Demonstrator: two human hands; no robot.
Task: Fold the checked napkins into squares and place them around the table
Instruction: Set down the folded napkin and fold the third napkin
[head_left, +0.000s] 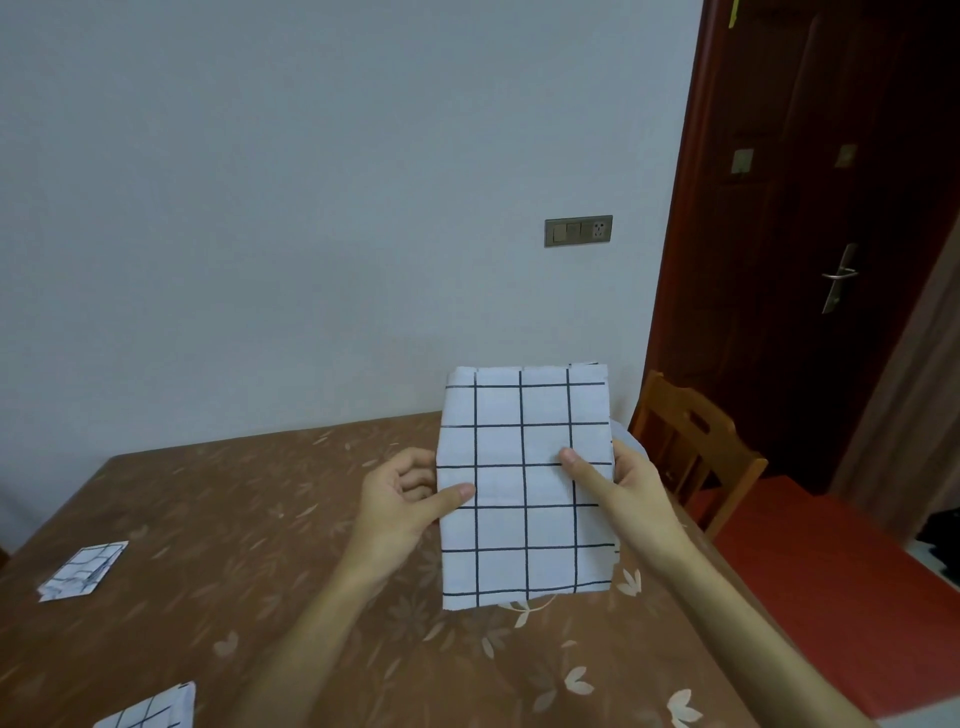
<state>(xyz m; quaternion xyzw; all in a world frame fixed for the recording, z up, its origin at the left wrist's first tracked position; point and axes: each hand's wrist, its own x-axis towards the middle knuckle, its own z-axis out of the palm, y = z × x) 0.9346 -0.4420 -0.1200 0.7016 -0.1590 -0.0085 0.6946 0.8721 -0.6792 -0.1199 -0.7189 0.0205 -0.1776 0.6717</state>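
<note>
Left hand (402, 501) and right hand (626, 491) pinch the checked napkin (524, 436) upright, seemingly folded, above the table (249, 519).

Likely a home dining room: clothed table (218, 499), wooden chair (691, 441), door (810, 234).

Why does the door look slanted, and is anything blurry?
Head view: the wide-angle lens tilts and bows the door frame and table edge. Head view: light is dim and even, no glare. Head view: the held napkin is sharp; the folded napkin at far left looks smeared.
</note>
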